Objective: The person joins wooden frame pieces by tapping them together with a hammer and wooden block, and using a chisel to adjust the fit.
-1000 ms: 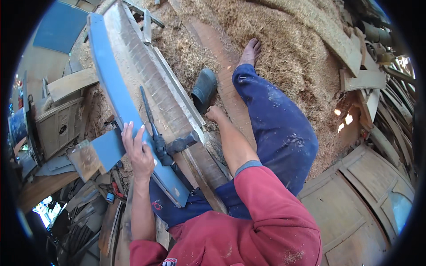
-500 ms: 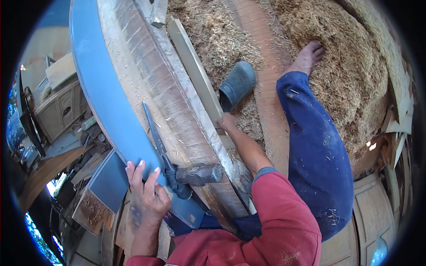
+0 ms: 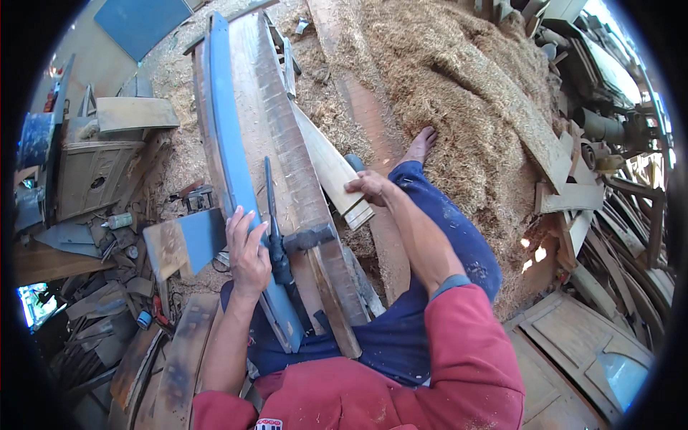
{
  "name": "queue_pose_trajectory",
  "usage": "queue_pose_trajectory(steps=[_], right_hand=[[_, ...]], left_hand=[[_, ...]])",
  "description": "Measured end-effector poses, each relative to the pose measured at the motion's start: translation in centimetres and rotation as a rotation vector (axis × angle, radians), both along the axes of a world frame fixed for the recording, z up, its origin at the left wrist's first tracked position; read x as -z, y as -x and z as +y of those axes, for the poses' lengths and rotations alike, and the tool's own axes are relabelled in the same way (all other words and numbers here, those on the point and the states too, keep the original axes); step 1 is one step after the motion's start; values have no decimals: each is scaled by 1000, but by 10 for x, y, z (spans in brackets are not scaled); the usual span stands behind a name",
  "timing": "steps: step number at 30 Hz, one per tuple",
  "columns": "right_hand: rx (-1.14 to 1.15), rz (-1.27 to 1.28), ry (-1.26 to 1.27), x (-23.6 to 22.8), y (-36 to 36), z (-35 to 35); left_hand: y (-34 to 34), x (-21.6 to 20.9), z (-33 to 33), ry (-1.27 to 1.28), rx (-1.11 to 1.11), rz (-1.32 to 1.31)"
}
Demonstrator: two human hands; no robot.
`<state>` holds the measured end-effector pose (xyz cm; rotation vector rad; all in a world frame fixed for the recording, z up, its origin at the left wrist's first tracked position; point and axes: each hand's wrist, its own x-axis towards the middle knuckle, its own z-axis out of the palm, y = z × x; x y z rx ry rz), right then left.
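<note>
1. Head view: the person's right hand point(image 3: 370, 188) is closed on the edge of the pale slats point(image 3: 324, 159), near their closer end, where at least two pieces show stacked together.
2. These slats lie at a slant just beside the right edge of the bench point(image 3: 247, 86), a long wooden surface sprinkled with shavings.
3. The left hand point(image 3: 248, 252) is unclenched, its fingers extended over the blue board point(image 3: 235, 136); how firmly it presses cannot be told.
4. That board runs lengthwise along the bench's left side, its near end reaching the person's lap.
5. Next to the left hand lies a dark tool point(image 3: 270, 193) with a long, narrow blade pointing away from the person.
6. A hammer point(image 3: 309, 238) rests right beside this tool, its wooden handle running back toward the lap.
7. Left of the left hand is a partly blue panel point(image 3: 183, 244) with a bare brown patch.
8. Beyond the right hand, a bare foot point(image 3: 421, 145) rests at the edge of heaped shavings point(image 3: 459, 93); a dark shoe point(image 3: 354, 162) is partly hidden behind the slats.
</note>
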<state>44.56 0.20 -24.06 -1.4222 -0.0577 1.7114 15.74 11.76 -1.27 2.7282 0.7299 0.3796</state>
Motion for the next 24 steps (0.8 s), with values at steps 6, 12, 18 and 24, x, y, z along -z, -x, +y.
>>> queue_pose_trajectory(steps=[6, 12, 18, 24], right_hand=[[-10, -134, 21, -172, -25, -101], [99, -283, -11, -324, 44, -230], [192, -364, -246, -373, 133, -299], [12, -616, -393, -382, 187, -289]], left_hand=[[4, 8, 2, -53, 7, -118], [-6, -12, -33, -163, -46, -192], [-57, -35, -97, 1156, -26, -624], [-36, -127, -103, 1907, 132, -1032]])
